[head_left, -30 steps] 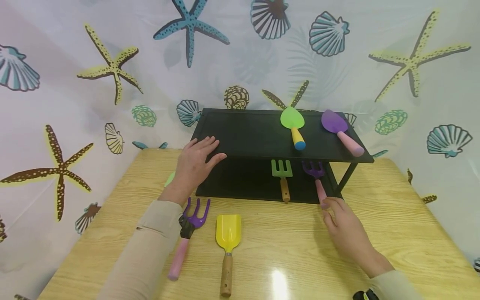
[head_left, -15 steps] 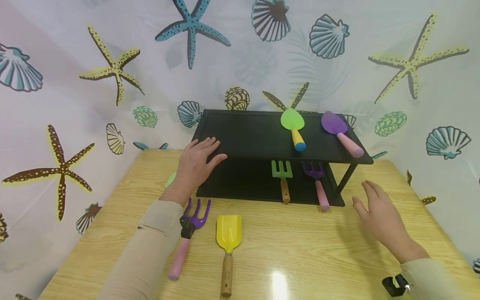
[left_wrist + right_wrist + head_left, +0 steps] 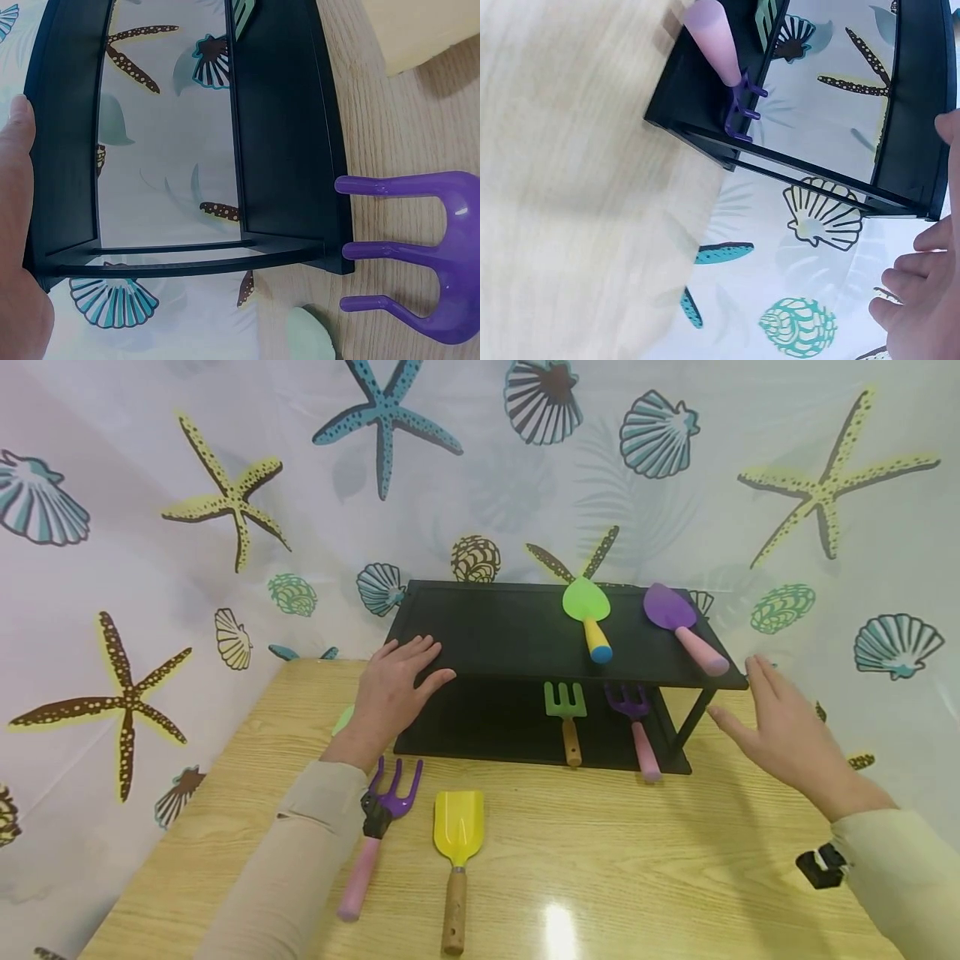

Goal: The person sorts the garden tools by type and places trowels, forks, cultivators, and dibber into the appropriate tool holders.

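Note:
My left hand [image 3: 396,693] rests with straight fingers on the left end of the black two-tier shelf [image 3: 487,631]. At its right front corner is my right hand [image 3: 787,735], fingers extended, fingertips right at the upper board's edge. On the top board lie a green trowel with a yellow handle [image 3: 597,639] and a purple trowel with a pink handle [image 3: 701,650]. The lower board bears a green hand fork [image 3: 571,739] and a purple hand fork [image 3: 642,747], whose pink handle [image 3: 712,37] also shows in the right wrist view.
Before the shelf on the wooden table [image 3: 585,843] lie another purple fork [image 3: 360,877] with a pink handle and a yellow shovel [image 3: 458,827] with a wooden handle. A green piece [image 3: 343,718] shows partly behind my left wrist. A shell-patterned cloth [image 3: 510,468] hangs behind.
My right hand has let go of the pink handle of the purple fork on the lower board and moved right and up to the shelf's right corner. My left hand stays in place.

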Motion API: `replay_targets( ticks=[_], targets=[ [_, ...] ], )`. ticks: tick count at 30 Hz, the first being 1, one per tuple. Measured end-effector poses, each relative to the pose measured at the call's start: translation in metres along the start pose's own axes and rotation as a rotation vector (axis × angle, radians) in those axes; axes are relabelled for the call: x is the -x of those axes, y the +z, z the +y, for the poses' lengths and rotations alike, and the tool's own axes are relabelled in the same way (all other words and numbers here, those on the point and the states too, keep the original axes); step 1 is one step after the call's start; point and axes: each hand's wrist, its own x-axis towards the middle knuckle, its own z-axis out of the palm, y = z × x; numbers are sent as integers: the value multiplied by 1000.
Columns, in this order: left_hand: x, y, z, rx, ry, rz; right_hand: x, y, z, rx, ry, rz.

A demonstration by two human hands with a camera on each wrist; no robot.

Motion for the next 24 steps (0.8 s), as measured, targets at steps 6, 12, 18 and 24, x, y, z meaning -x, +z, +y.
replay_targets(
  ticks=[6, 12, 18, 24],
  targets=[
    [1, 0, 1, 6, 1, 7, -20, -11, -5, 77, -69, -41],
    [1, 1, 1, -1, 6, 12, -33, -11, 0, 180, -126, -61],
    [1, 2, 1, -2, 15, 12, -36, -9, 2, 169, -128, -66],
    [1, 1, 0, -25, 4, -13, -38, -4, 1, 150, -131, -38]
  ],
)
